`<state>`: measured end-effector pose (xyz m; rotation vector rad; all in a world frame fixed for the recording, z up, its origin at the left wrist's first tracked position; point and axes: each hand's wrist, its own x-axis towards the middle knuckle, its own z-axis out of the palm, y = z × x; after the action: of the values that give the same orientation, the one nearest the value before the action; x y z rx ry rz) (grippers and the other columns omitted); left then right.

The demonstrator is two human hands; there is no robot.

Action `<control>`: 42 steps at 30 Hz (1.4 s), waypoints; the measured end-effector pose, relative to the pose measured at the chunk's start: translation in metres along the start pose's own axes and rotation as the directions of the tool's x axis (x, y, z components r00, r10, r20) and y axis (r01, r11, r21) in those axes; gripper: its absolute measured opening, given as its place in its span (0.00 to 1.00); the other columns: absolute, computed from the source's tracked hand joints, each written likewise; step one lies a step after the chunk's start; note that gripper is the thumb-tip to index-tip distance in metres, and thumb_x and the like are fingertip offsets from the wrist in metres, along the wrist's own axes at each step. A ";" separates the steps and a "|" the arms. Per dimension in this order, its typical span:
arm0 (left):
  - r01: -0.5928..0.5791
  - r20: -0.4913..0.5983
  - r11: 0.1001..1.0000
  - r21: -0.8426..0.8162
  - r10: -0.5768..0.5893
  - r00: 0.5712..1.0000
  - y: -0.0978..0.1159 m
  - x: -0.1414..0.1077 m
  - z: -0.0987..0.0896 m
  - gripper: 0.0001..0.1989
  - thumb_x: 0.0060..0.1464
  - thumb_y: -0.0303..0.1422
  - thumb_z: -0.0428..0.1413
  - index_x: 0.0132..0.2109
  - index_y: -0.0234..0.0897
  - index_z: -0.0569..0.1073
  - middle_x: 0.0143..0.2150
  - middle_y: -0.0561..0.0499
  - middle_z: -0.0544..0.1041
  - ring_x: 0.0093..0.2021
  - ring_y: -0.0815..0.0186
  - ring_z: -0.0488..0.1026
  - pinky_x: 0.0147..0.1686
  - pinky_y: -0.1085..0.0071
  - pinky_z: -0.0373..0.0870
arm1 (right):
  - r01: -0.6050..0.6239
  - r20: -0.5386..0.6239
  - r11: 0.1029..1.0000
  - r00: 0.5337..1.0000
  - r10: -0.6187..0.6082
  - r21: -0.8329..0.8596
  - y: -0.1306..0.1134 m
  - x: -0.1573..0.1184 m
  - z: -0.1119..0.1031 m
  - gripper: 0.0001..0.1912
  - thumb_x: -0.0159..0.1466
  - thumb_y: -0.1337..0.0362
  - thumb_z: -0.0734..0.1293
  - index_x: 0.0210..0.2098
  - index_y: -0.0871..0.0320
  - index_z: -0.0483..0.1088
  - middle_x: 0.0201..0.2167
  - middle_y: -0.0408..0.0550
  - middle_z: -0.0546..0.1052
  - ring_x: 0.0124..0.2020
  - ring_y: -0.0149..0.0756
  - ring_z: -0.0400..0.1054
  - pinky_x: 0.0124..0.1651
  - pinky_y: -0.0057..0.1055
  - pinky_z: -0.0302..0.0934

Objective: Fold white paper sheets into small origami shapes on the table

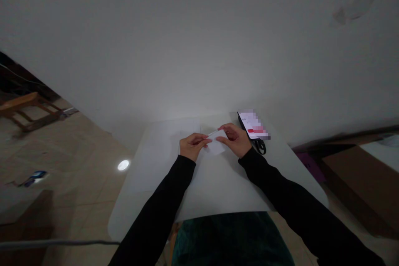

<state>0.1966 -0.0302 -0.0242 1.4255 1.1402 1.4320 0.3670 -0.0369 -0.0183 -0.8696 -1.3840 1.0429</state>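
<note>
At the far left a wooden stool stands on the tiled floor, and a round bright light shows nearer the white table. On the table's left part lies a large white sheet, flat, its far edge near the wall. The left forearm, in a black sleeve, slants up and inward from the lower edge, crossing the table's near rim. The left hand continues that line, back upward, fingers curled and pointing right, thumb closed against the forefinger on the left end of a small white paper.

That paper sits between the two hands, over the middle of the table, tilted, with its far edge raised. Dark green cloth shows below, between the forearms. The right hand mirrors the left: fingers bent behind the paper, thumb laid across its front, pinching it closely. The right forearm slants down and outward to the lower right corner. Just beyond this hand lies a lit phone, with a looped black cord beside it. Farther right is a brown box.
</note>
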 end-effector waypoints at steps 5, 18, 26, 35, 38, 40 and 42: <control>-0.001 -0.009 1.000 -0.011 0.001 1.000 -0.002 0.000 0.000 0.15 0.33 0.38 0.66 0.27 0.32 0.75 0.23 0.50 0.77 0.22 0.68 0.74 0.25 0.71 0.75 | -0.065 -0.021 0.998 0.998 0.065 -0.008 0.003 0.001 -0.002 0.16 0.45 0.57 0.74 0.30 0.56 0.69 0.27 0.43 0.75 0.27 0.34 0.70 0.32 0.32 0.65; -0.179 0.058 0.981 0.081 0.174 0.983 -0.004 0.004 -0.004 0.10 0.42 0.37 0.62 0.29 0.34 0.77 0.30 0.48 0.78 0.30 0.66 0.75 0.37 0.67 0.75 | -0.036 -0.169 0.998 0.985 0.029 -0.043 0.004 0.000 -0.002 0.12 0.47 0.56 0.72 0.24 0.56 0.70 0.24 0.44 0.76 0.26 0.35 0.70 0.32 0.34 0.65; -0.018 -0.037 1.000 0.012 0.018 0.999 0.008 -0.001 0.001 0.12 0.36 0.36 0.65 0.27 0.32 0.76 0.27 0.48 0.78 0.26 0.66 0.75 0.32 0.69 0.75 | -0.046 -0.137 0.999 0.990 0.044 -0.011 0.005 -0.001 0.001 0.13 0.48 0.57 0.72 0.23 0.57 0.68 0.24 0.45 0.75 0.27 0.36 0.70 0.34 0.35 0.66; -0.061 -0.089 0.997 -0.036 0.058 0.994 0.007 -0.002 0.008 0.13 0.39 0.36 0.64 0.32 0.33 0.74 0.24 0.52 0.75 0.25 0.71 0.72 0.27 0.76 0.70 | -0.036 -0.189 0.997 0.981 0.047 0.061 0.003 -0.001 0.005 0.18 0.48 0.58 0.73 0.21 0.55 0.58 0.16 0.37 0.66 0.18 0.28 0.62 0.21 0.27 0.56; -0.129 -0.058 0.992 -0.013 0.128 0.990 0.006 -0.003 0.009 0.12 0.44 0.35 0.61 0.37 0.34 0.75 0.25 0.52 0.75 0.26 0.72 0.72 0.29 0.77 0.69 | -0.026 -0.171 0.998 0.985 0.034 0.048 0.006 -0.001 0.005 0.19 0.49 0.57 0.72 0.21 0.55 0.56 0.16 0.35 0.64 0.17 0.26 0.59 0.20 0.25 0.54; -0.156 -0.049 0.988 -0.003 0.156 0.987 0.002 -0.003 0.008 0.12 0.46 0.36 0.60 0.38 0.34 0.76 0.29 0.50 0.77 0.28 0.72 0.72 0.30 0.77 0.70 | -0.029 -0.173 0.999 0.984 0.033 0.027 0.007 -0.001 0.004 0.20 0.49 0.56 0.71 0.22 0.55 0.55 0.16 0.35 0.63 0.17 0.26 0.59 0.20 0.25 0.54; -0.145 -0.024 0.989 -0.008 0.145 0.989 -0.002 -0.002 0.006 0.12 0.47 0.36 0.59 0.38 0.34 0.76 0.32 0.48 0.78 0.30 0.70 0.74 0.32 0.75 0.72 | -0.045 -0.190 0.998 0.981 0.050 0.032 0.007 -0.001 0.003 0.21 0.48 0.55 0.72 0.22 0.55 0.54 0.16 0.36 0.65 0.17 0.26 0.60 0.21 0.25 0.55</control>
<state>0.2027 -0.0316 -0.0265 1.5146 1.0610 1.5566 0.3637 -0.0357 -0.0251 -0.9607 -1.1907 0.9853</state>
